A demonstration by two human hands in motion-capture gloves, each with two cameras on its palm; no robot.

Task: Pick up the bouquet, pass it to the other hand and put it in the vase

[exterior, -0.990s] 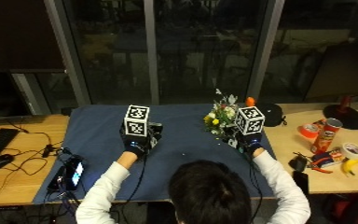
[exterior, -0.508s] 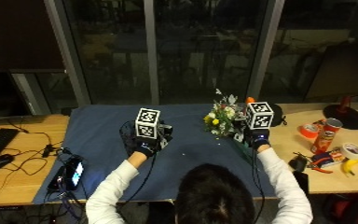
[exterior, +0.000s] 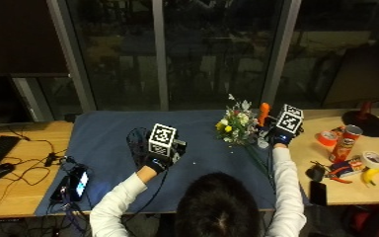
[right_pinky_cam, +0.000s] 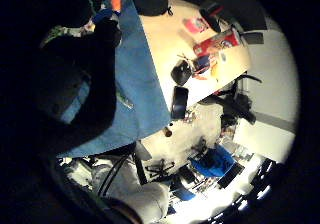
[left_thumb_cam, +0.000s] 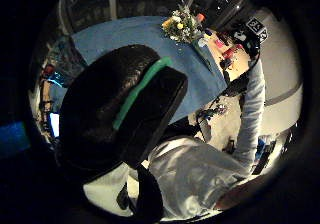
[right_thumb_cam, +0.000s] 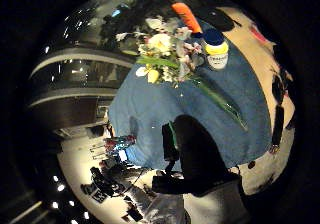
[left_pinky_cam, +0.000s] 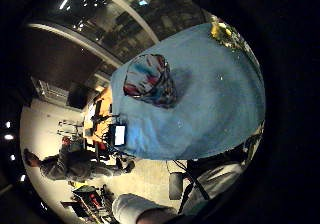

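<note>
Outside view: bouquet [exterior: 237, 124] sits right of centre in the frame, flower heads up toward the window, green stems running down and to the right across the blue cloth [exterior: 110, 133]. Long axis is a diagonal, blooms upper left, stem ends lower right.

Right hand [exterior: 279, 135] is just right of the blooms, close beside the upper part of the stems. From the outside view the glove hides the fingers; the right thumb-side palm view shows the flowers and a long green stem lying on the cloth with the thumb's dark shape near but apart from them. Probably not grasping yet, but whether the fingers are curled or straight cannot be told.

Left hand [exterior: 155, 160] is left of centre, well apart from the flowers, over the patterned vase [exterior: 139, 143]. Its thumb-side palm view shows the thumb extended with nothing pinched; the little-finger view shows the vase [left_pinky_cam: 149, 80] standing free on the cloth. That hand reads as relaxed and empty.

Judgement: right hand is by far the nearer, so the pickup falls to it, closing across the stems; the handover then travels leftward toward the vase.
</note>
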